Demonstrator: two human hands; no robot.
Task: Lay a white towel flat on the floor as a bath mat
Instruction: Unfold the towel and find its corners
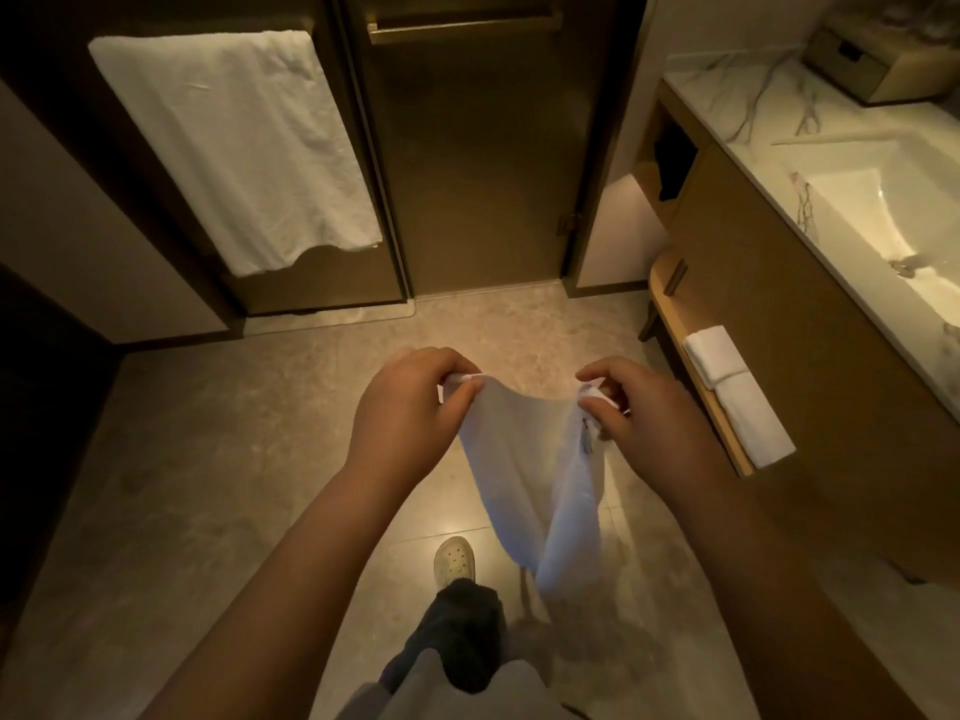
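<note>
A white towel (pixel 524 470) hangs in the air between my two hands, sagging in the middle and drooping down toward the beige tiled floor (pixel 218 459). My left hand (pixel 410 402) pinches its upper left corner. My right hand (pixel 634 407) pinches the upper right corner, where a small label shows. The towel's lower end hangs above the floor near my shoe (pixel 453 561).
Another white towel (pixel 234 148) hangs on the glass door at the back left. A bronze door (pixel 467 163) stands straight ahead. On the right are a wooden vanity (pixel 810 356) with a marble sink (pixel 883 220) and folded white towels (pixel 737 397) on its low shelf.
</note>
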